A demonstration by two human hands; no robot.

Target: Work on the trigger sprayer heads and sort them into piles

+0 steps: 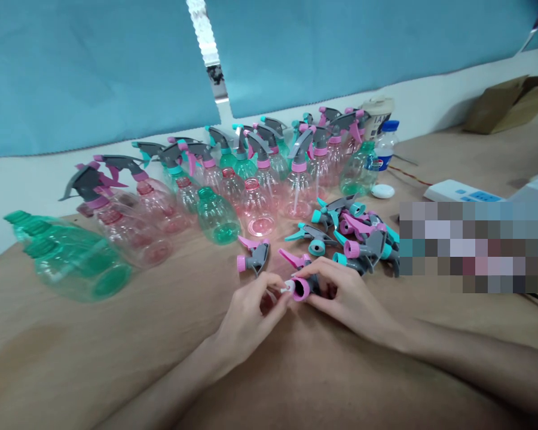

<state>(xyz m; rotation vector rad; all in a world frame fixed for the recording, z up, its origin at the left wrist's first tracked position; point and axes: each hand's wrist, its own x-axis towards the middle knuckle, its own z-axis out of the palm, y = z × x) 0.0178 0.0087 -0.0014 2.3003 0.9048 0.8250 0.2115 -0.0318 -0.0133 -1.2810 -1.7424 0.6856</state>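
Between thumb and fingers, my left hand (253, 310) pinches a small white plastic piece (289, 286) right beside the pink collar of a spray trigger head. My right hand (347, 292) grips that grey and pink spray trigger head (300, 289), its open collar turned to the left. Just beyond my left hand lies another pink and grey trigger head (254, 257). A heap of loose trigger heads (361, 239), some turquoise and some pink, lies past my right hand.
Pink and green spray bottles (260, 209) stand in rows along the back, many with heads on. Several green bottles (80, 263) lie at the left. A drink bottle (386, 146), white disc (382, 191), power strip (464, 194) and cardboard box (506, 104) are to the right.
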